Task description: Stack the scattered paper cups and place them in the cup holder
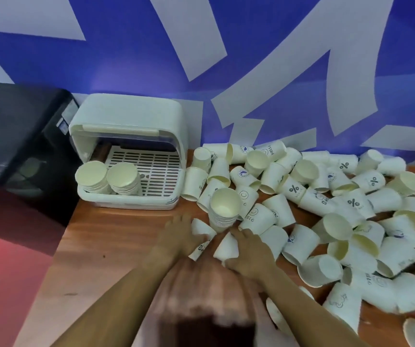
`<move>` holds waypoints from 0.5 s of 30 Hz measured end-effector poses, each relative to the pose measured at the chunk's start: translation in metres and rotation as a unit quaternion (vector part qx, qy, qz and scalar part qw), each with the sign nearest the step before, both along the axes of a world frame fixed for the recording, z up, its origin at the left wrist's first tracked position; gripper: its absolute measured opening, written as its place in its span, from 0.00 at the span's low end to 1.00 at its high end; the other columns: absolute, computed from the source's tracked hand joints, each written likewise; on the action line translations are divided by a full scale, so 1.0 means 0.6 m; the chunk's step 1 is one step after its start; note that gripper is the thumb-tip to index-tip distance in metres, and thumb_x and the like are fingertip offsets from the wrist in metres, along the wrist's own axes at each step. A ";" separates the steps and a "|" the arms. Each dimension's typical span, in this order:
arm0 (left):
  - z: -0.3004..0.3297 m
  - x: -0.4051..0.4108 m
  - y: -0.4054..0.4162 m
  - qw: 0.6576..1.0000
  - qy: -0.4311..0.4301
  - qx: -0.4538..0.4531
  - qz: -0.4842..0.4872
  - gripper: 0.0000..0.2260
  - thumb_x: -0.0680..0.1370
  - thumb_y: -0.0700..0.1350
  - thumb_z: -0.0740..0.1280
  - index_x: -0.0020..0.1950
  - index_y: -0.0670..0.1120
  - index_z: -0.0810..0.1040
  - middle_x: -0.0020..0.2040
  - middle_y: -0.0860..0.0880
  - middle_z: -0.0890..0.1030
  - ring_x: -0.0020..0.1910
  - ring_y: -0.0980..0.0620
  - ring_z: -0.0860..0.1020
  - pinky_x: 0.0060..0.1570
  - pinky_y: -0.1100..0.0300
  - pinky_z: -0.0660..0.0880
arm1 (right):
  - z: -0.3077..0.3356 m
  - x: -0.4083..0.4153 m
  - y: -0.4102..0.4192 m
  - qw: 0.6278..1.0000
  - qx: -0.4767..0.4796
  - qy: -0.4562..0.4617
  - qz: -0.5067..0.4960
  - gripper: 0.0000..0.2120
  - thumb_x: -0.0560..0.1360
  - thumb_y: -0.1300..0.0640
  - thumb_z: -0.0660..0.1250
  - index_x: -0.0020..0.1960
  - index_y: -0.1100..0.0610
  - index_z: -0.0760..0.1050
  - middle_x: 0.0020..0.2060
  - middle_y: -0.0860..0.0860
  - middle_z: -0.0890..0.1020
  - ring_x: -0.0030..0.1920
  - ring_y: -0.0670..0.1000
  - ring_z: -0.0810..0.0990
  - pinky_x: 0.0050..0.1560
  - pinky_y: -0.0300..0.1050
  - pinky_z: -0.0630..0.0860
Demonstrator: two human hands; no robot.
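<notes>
Cup holder (128,196) at left already held two stacks. Left hand (180,235) gripped one cup (201,240); right hand (249,254) gripped another cup (226,247), both before the upright stack (222,209). Best move: align rims, nest straight, don't crush. Loose cups (326,196) read "HELLO", "%", "Bear"-like print.
</notes>
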State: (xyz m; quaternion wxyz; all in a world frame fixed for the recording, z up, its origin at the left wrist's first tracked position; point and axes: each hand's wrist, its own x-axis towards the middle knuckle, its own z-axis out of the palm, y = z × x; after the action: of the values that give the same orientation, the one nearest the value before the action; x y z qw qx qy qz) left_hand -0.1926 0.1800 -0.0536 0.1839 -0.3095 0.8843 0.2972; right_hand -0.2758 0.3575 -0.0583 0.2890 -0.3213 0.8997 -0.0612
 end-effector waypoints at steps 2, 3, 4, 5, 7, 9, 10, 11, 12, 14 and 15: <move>-0.015 -0.004 0.012 1.000 0.005 -0.003 0.014 0.35 0.72 0.65 0.65 0.72 0.47 0.62 0.69 0.45 0.67 0.67 0.42 0.66 0.64 0.50 0.67 | -0.009 -0.004 0.007 1.000 -0.008 -0.008 0.013 0.43 0.69 0.40 0.69 0.76 0.51 0.52 0.71 0.51 0.63 0.66 0.55 0.67 0.62 0.49 0.69; -0.023 -0.006 0.017 1.000 0.008 -0.004 0.022 0.36 0.71 0.66 0.65 0.72 0.48 0.61 0.70 0.45 0.68 0.67 0.42 0.67 0.64 0.50 0.67 | -0.012 -0.006 0.009 1.000 -0.013 -0.008 0.018 0.43 0.69 0.40 0.69 0.76 0.51 0.52 0.72 0.51 0.63 0.66 0.55 0.67 0.62 0.49 0.69; -0.028 -0.007 0.022 1.000 0.009 -0.005 0.029 0.38 0.71 0.66 0.65 0.73 0.48 0.59 0.70 0.45 0.67 0.68 0.43 0.66 0.64 0.49 0.67 | -0.015 -0.007 0.010 1.000 -0.018 -0.005 0.023 0.43 0.69 0.41 0.69 0.76 0.51 0.52 0.72 0.51 0.64 0.66 0.55 0.68 0.62 0.49 0.69; -0.033 -0.008 0.027 0.999 0.008 -0.003 0.038 0.39 0.71 0.66 0.65 0.75 0.49 0.57 0.71 0.45 0.67 0.68 0.43 0.66 0.65 0.49 0.67 | -0.016 -0.007 0.011 0.999 -0.023 0.000 0.029 0.42 0.69 0.41 0.69 0.76 0.51 0.53 0.71 0.51 0.65 0.66 0.55 0.69 0.61 0.48 0.70; -0.038 -0.009 0.035 0.999 0.011 0.000 0.053 0.39 0.71 0.65 0.66 0.75 0.49 0.56 0.71 0.45 0.66 0.68 0.42 0.66 0.65 0.49 0.67 | -0.019 -0.008 0.012 0.999 -0.036 0.007 0.035 0.41 0.69 0.41 0.70 0.75 0.51 0.54 0.70 0.50 0.66 0.66 0.54 0.70 0.62 0.47 0.69; -0.040 -0.010 0.041 0.997 0.021 0.010 0.070 0.35 0.72 0.61 0.67 0.73 0.48 0.59 0.68 0.44 0.68 0.67 0.42 0.67 0.63 0.50 0.68 | -0.016 -0.007 0.013 0.998 -0.048 0.007 0.037 0.39 0.70 0.42 0.69 0.74 0.51 0.56 0.70 0.49 0.67 0.66 0.53 0.70 0.62 0.46 0.68; -0.040 -0.011 0.043 0.996 0.030 0.020 0.080 0.32 0.73 0.59 0.68 0.70 0.48 0.61 0.67 0.44 0.68 0.65 0.42 0.68 0.62 0.50 0.69 | -0.014 -0.007 0.013 0.998 -0.050 0.009 0.040 0.38 0.70 0.42 0.69 0.74 0.51 0.57 0.70 0.49 0.67 0.66 0.53 0.70 0.62 0.46 0.68; -0.040 -0.011 0.043 0.995 0.038 0.030 0.092 0.29 0.73 0.57 0.69 0.67 0.47 0.63 0.65 0.43 0.70 0.63 0.42 0.69 0.61 0.50 0.70 | -0.012 -0.006 0.014 0.998 -0.050 0.009 0.043 0.37 0.70 0.42 0.69 0.74 0.51 0.57 0.70 0.49 0.67 0.66 0.53 0.70 0.62 0.46 0.67; -0.038 -0.011 0.043 0.993 0.044 0.037 0.102 0.27 0.72 0.56 0.70 0.64 0.46 0.65 0.63 0.43 0.70 0.61 0.43 0.70 0.59 0.50 0.70 | -0.009 -0.005 0.016 0.998 -0.050 0.007 0.045 0.37 0.71 0.43 0.68 0.74 0.51 0.58 0.70 0.49 0.67 0.66 0.53 0.69 0.63 0.46 0.67; -0.032 -0.007 0.042 0.991 0.055 0.039 0.114 0.25 0.71 0.54 0.72 0.60 0.45 0.66 0.60 0.44 0.72 0.59 0.43 0.72 0.56 0.51 0.71 | -0.001 -0.004 0.019 0.998 -0.055 0.008 0.042 0.35 0.71 0.43 0.68 0.73 0.50 0.58 0.69 0.49 0.68 0.65 0.53 0.70 0.61 0.47 0.68; -0.027 -0.004 0.040 0.991 0.059 0.039 0.116 0.24 0.71 0.54 0.72 0.59 0.45 0.66 0.59 0.44 0.72 0.58 0.44 0.72 0.55 0.52 0.72 | 0.004 -0.003 0.021 0.998 -0.058 0.009 0.037 0.35 0.71 0.43 0.68 0.73 0.49 0.59 0.68 0.48 0.69 0.65 0.53 0.70 0.61 0.48 0.69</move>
State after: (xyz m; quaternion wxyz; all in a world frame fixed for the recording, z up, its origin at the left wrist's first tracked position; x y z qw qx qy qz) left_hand -0.1953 0.2042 -0.0696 0.1076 -0.3845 0.8395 0.3686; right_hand -0.2778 0.3703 -0.0562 0.2634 -0.3715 0.8847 -0.0997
